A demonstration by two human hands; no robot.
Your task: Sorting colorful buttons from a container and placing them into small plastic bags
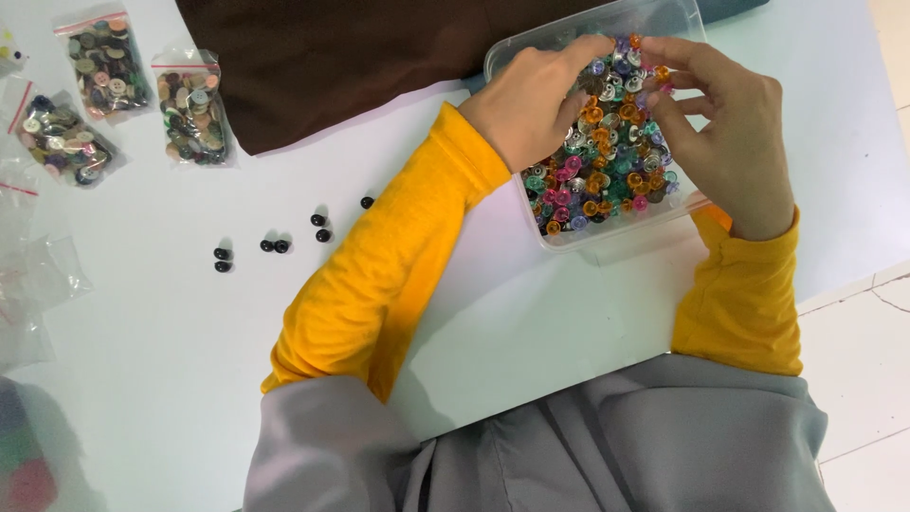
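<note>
Over the clear box (569, 237), left hand (526, 100) and right hand (730, 142) pinch coloured buttons (607, 171).

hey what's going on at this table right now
A person in yellow sleeves has both hands in a clear plastic box full of small colourful buttons. The left hand and right hand meet over the far end of the pile, fingertips down among the pieces. Whether either hand has pinched one up cannot be told. To the left, a few small black buttons lie loose on the white table, with three clear bags of mixed buttons beyond them and a brown cloth at the far edge.
</note>
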